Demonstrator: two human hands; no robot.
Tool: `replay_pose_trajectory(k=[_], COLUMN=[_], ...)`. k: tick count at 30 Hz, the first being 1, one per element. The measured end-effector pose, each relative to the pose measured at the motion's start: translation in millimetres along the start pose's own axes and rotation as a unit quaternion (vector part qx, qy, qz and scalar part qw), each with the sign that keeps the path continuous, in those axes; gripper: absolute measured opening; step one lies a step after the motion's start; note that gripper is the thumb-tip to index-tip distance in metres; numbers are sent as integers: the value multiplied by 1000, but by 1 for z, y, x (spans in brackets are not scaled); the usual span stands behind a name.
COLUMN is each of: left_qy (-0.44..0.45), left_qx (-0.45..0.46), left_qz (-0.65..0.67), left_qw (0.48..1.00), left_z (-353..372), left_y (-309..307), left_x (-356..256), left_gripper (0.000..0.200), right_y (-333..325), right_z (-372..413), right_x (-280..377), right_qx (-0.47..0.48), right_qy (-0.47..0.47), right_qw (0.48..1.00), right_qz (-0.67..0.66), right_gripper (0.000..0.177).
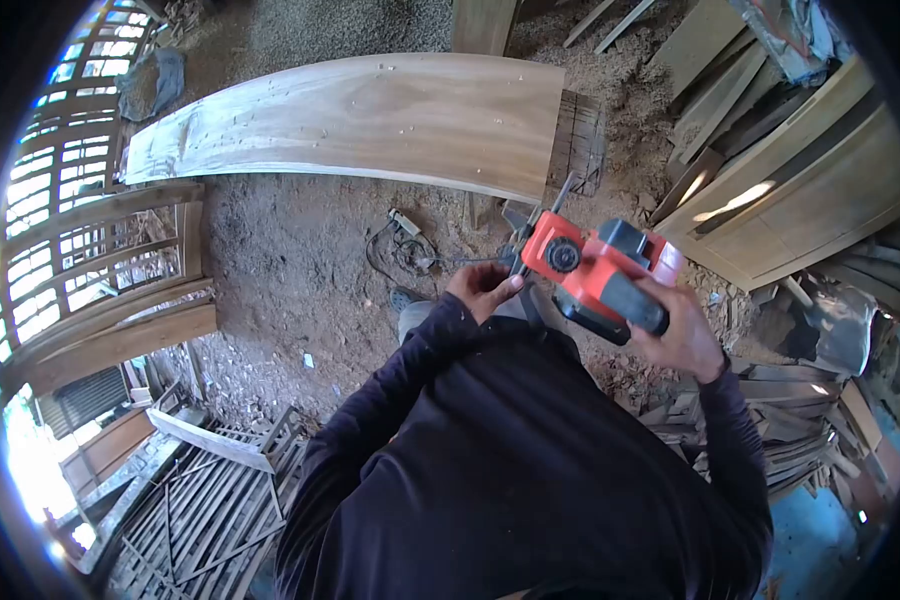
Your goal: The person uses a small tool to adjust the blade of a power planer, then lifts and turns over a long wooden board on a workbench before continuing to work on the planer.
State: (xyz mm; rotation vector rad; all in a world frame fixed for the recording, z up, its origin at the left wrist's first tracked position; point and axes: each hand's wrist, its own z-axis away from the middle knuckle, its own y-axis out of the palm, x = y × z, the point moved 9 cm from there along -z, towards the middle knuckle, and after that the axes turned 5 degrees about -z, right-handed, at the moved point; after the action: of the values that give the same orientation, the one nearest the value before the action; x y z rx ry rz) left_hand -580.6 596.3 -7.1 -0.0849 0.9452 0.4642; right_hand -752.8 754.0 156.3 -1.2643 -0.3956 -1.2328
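A red and black electric planer, with a round black knob on top and a thin metal rod sticking out at the front, is held up before my body. My right hand wraps around its black rear handle. My left hand is closed at its left side, thumb and fingers against the dark metal fitting there; the exact grip is partly hidden. Beyond the planer lies a long, curved pale wooden board, scattered with small shavings. Its near right corner is close to the planer's front.
A corded power strip lies on the dirt floor. Wooden planks and panels are piled at right. Slatted wooden frames stand at left, with a stack of slats below. Shavings cover the ground behind the board.
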Motion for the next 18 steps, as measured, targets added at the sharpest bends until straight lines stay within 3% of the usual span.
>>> replay_pose_trajectory(k=[5, 8, 10, 18], left_qy=[13, 19, 25, 39], left_qx=[18, 6, -17, -100], left_qz=[7, 64, 79, 62], left_qw=[1000, 998, 996, 992], left_z=[-21, -23, -26, -25], left_y=[14, 23, 23, 6], left_x=[26, 31, 34, 35], left_gripper=[29, 30, 31, 32], right_y=[-18, -18, -26, -19], right_z=[-15, -24, -31, -65], right_x=[5, -9, -6, -11], right_qx=[10, 48, -22, 66], right_qy=[-25, -14, -124, -54], right_qw=[998, 995, 987, 996], right_qz=[52, 87, 103, 34], right_gripper=[35, 42, 40, 42])
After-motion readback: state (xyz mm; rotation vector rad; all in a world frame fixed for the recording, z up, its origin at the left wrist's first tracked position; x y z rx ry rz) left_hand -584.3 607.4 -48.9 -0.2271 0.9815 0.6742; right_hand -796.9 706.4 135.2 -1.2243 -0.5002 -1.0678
